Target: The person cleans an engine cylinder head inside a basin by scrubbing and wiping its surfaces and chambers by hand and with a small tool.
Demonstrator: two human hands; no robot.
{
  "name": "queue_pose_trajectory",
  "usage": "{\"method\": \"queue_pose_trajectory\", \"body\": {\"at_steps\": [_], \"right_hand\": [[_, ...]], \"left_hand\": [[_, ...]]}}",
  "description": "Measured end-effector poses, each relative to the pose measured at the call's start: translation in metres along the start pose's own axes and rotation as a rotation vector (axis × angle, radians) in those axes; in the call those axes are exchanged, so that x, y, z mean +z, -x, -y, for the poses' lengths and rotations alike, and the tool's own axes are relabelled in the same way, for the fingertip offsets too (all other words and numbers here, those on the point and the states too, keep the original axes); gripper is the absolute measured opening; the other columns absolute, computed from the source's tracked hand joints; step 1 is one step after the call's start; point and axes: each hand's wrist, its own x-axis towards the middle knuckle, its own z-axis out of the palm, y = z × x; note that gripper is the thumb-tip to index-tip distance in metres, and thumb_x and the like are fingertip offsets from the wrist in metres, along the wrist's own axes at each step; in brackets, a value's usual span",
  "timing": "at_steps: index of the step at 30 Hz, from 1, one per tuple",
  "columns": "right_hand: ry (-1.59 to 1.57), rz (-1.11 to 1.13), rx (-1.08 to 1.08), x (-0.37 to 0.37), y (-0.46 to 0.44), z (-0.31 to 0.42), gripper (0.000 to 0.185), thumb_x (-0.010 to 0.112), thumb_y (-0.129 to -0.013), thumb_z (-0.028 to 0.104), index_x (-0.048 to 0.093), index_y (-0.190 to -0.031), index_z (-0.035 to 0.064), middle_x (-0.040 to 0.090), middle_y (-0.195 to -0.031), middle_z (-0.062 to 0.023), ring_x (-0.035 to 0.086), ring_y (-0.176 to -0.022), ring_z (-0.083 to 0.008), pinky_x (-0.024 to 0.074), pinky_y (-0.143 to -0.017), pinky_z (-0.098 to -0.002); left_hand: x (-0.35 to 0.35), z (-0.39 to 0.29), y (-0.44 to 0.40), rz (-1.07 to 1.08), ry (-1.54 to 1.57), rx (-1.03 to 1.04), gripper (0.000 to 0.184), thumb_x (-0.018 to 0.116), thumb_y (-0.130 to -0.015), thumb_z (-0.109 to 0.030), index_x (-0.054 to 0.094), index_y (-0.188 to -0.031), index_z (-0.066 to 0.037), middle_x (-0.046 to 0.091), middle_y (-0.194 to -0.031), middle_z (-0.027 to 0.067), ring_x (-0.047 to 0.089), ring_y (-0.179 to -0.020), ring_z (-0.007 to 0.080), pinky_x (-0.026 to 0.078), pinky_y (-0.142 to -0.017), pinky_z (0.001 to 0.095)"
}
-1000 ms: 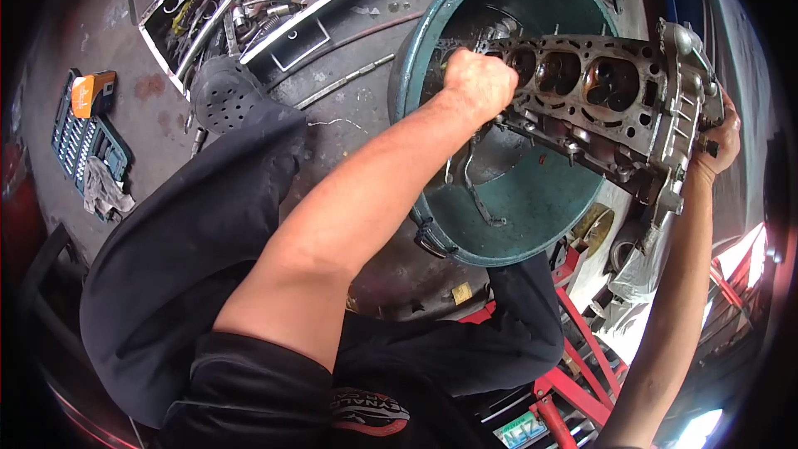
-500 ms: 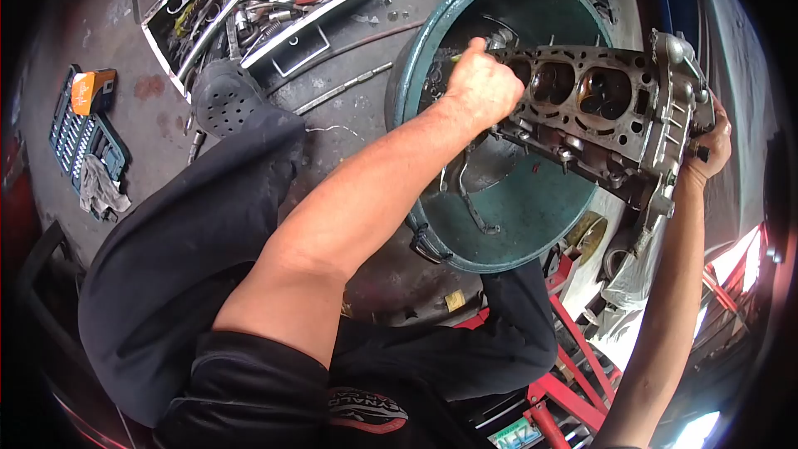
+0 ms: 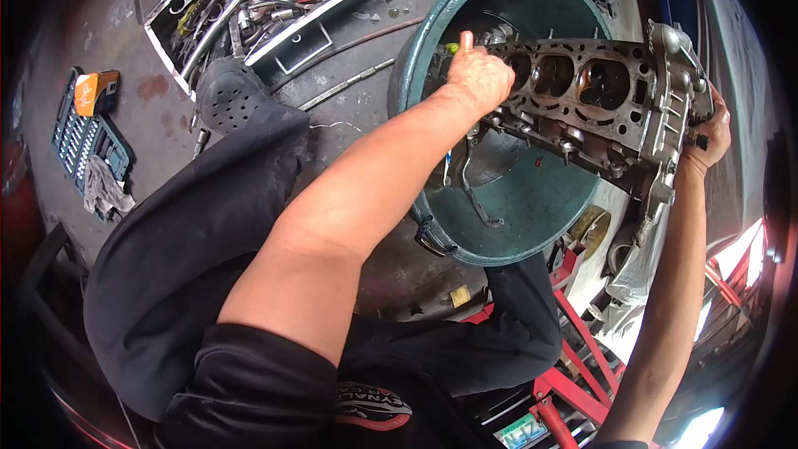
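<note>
My right hand is wrapped around the right end of a greasy metal cylinder head, which lies tilted over a green drum. Its flat face with round chambers is turned up toward me. My left hand is closed in a fist with the thumb raised, against the left part of the cylinder head. Whatever its fingers hold is hidden from view. A small yellow-green bit shows beside the left thumb. Below the cylinder head, a bent metal pipe lies inside the drum.
A white drawer full of hand tools lies at the upper left, near my shoe. A socket set with a grey glove sits farther left. Red metal framing stands at the lower right.
My left hand has shifted slightly left and up along the cylinder head, uncovering more of a chamber. The cylinder head has moved up a little in view. My right hand keeps its grip.
</note>
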Motion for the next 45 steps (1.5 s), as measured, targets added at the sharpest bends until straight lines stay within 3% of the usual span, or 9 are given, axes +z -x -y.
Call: {"method": "queue_pose_trajectory", "body": {"at_steps": [10, 18, 20, 24, 26, 32, 34, 37, 45], "right_hand": [[0.093, -0.07, -0.103, 0.001, 0.002, 0.017, 0.022, 0.053, -0.084, 0.003, 0.067, -0.101, 0.0066, 0.07, -0.096, -0.0083, 0.068, -0.083, -0.0204, 0.0537, -0.073, -0.03], [0.184, -0.075, -0.155, 0.001, 0.002, 0.016, 0.025, 0.051, -0.084, 0.003, 0.068, -0.101, 0.0081, 0.07, -0.097, -0.0068, 0.068, -0.083, -0.0198, 0.0532, -0.072, -0.03], [-0.225, -0.061, 0.08, 0.004, 0.003, 0.008, 0.025, 0.056, -0.08, 0.003, 0.068, -0.102, 0.0093, 0.07, -0.097, -0.0057, 0.068, -0.082, -0.0198, 0.0531, -0.071, -0.0301], [0.2, -0.106, -0.176, 0.003, 0.002, 0.005, 0.023, 0.052, -0.085, 0.005, 0.067, -0.101, 0.0095, 0.07, -0.096, -0.0051, 0.067, -0.078, -0.0196, 0.0526, -0.069, -0.0292], [-0.195, -0.089, -0.051, 0.008, 0.001, -0.003, 0.023, 0.049, -0.086, 0.006, 0.068, -0.099, 0.0086, 0.07, -0.095, -0.0056, 0.067, -0.079, -0.0191, 0.0523, -0.07, -0.0285], [0.131, -0.105, -0.186, 0.005, 0.003, 0.018, 0.027, 0.048, -0.085, 0.004, 0.069, -0.101, 0.0054, 0.07, -0.097, -0.0066, 0.066, -0.083, -0.0177, 0.0506, -0.075, -0.026], [-0.452, -0.071, 0.175, 0.007, 0.003, 0.022, 0.029, 0.05, -0.081, 0.004, 0.069, -0.102, 0.0042, 0.07, -0.099, -0.0068, 0.066, -0.084, -0.0156, 0.0496, -0.076, -0.0251], [-0.028, -0.096, -0.064, 0.002, 0.009, 0.019, 0.029, 0.05, -0.081, 0.004, 0.069, -0.104, 0.0034, 0.07, -0.101, -0.0073, 0.065, -0.085, -0.0147, 0.0488, -0.078, -0.0247], [0.144, -0.074, -0.203, 0.0, 0.001, 0.018, 0.023, 0.052, -0.082, 0.005, 0.067, -0.099, 0.0056, 0.07, -0.1, -0.0085, 0.068, -0.086, -0.0216, 0.0527, -0.075, -0.0294]], "left_hand": [[-0.011, -0.01, -0.023, 0.194, 0.013, 0.102, 0.027, 0.049, -0.086, -0.015, 0.072, -0.099, -0.015, 0.07, -0.103, 0.0093, 0.063, -0.107, 0.0266, 0.016, -0.11, 0.0563], [-0.013, -0.012, 0.001, 0.048, -0.078, 0.166, 0.013, 0.058, -0.078, -0.017, 0.071, -0.08, -0.015, 0.069, -0.079, 0.0067, 0.066, -0.087, 0.0242, 0.037, -0.086, 0.0502], [-0.002, -0.011, 0.004, -0.026, -0.102, 0.165, 0.011, 0.06, -0.076, -0.017, 0.07, -0.074, -0.016, 0.068, -0.072, 0.0053, 0.065, -0.08, 0.0224, 0.038, -0.082, 0.0476], [-0.012, 0.001, -0.007, -0.139, -0.185, 0.157, 0.01, 0.06, -0.075, -0.019, 0.069, -0.07, -0.017, 0.064, -0.064, 0.0007, 0.062, -0.071, 0.0195, 0.036, -0.075, 0.0432], [-0.01, -0.003, 0.002, -0.145, -0.186, 0.147, 0.01, 0.061, -0.074, -0.018, 0.07, -0.072, -0.014, 0.066, -0.067, 0.0031, 0.065, -0.072, 0.0216, 0.043, -0.071, 0.044], [-0.019, -0.003, 0.01, 0.011, -0.109, 0.272, 0.013, 0.06, -0.074, -0.016, 0.071, -0.076, -0.009, 0.069, -0.076, 0.0118, 0.07, -0.077, 0.0281, 0.055, -0.066, 0.0406], [-0.013, -0.007, 0.014, -0.042, -0.081, 0.281, 0.013, 0.059, -0.074, -0.015, 0.071, -0.076, -0.008, 0.069, -0.075, 0.0136, 0.069, -0.078, 0.0288, 0.055, -0.067, 0.04], [-0.009, -0.021, 0.013, 0.26, -0.118, 0.149, 0.02, 0.057, -0.082, -0.016, 0.073, -0.093, -0.013, 0.071, -0.095, 0.0079, 0.068, -0.094, 0.0231, 0.055, -0.076, 0.0369], [-0.021, 0.003, 0.003, 0.002, -0.017, 0.176, 0.015, 0.058, -0.077, -0.017, 0.071, -0.077, -0.009, 0.07, -0.076, 0.0109, 0.069, -0.076, 0.0276, 0.055, -0.068, 0.0397]]}}
